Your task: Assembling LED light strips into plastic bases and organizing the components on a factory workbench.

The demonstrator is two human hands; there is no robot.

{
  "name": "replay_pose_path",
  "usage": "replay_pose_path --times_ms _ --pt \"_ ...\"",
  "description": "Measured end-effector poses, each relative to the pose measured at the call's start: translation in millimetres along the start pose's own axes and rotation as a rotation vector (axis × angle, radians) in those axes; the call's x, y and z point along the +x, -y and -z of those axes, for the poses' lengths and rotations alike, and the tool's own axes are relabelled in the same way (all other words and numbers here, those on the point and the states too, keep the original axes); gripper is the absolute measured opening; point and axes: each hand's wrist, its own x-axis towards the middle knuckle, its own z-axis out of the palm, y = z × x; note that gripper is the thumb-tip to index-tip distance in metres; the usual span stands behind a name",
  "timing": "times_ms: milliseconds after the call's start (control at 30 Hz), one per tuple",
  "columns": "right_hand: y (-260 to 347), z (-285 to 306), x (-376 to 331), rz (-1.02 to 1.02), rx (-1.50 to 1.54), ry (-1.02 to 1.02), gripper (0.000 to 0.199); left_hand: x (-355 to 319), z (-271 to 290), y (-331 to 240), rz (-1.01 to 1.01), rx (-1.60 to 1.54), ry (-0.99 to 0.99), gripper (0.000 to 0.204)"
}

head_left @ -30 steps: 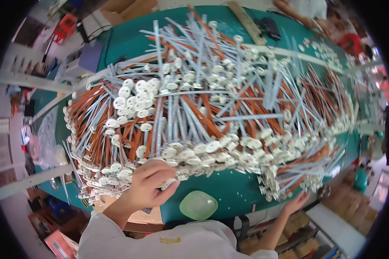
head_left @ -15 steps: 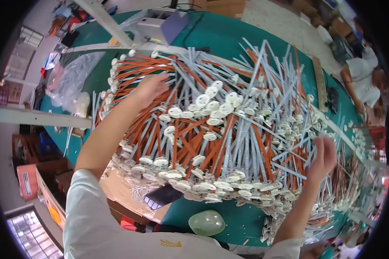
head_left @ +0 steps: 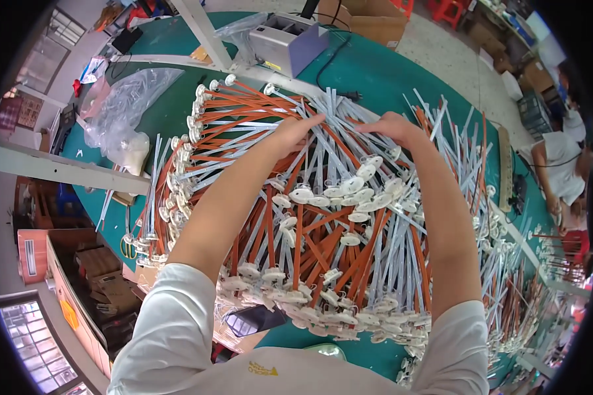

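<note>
A large heap of thin strips, some silver-grey (head_left: 336, 155) and some orange (head_left: 237, 102), covers the table, with round white discs (head_left: 301, 195) at their ends. At the heap's far side both my hands reach over a bundle of grey strips. My left hand (head_left: 290, 136) lies at the bundle's left, its thumb stretched toward the middle. My right hand (head_left: 395, 126) is on the other side, a digit pointing back toward the left one. Both appear open, touching or just above the strips. Some fingertips are hidden, and neither hand visibly lifts anything.
A grey box-shaped machine (head_left: 286, 45) stands behind the heap on the green table (head_left: 389, 62). Clear plastic bags (head_left: 122, 115) lie at left, near a white post (head_left: 66, 168). Scissors (head_left: 128, 246) and a dark phone-like device (head_left: 254, 320) sit closer. Another person (head_left: 560, 164) is at far right.
My right hand has swung from the heap's right side to its far middle. My left hand has moved right, so both now flank the grey bundle. The view has shifted too.
</note>
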Motion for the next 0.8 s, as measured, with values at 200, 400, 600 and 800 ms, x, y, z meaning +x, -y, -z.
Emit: replay_pose_path --times_ms 200,400,600,800 --pt "41 -1 -7 -0.170 -0.099 0.330 0.079 10 -2 3 -0.050 -0.194 0.270 0.056" --pt "57 -4 -52 0.034 0.417 0.425 0.085 -11 -13 -14 -0.086 -0.223 0.302 0.057" --pt "55 -12 -60 0.104 0.403 0.172 0.092 -13 -20 -14 -0.145 -0.155 0.187 0.050" --pt "55 -4 -67 0.127 0.419 0.352 0.086 -37 -23 -29 -0.155 -0.216 0.320 0.043"
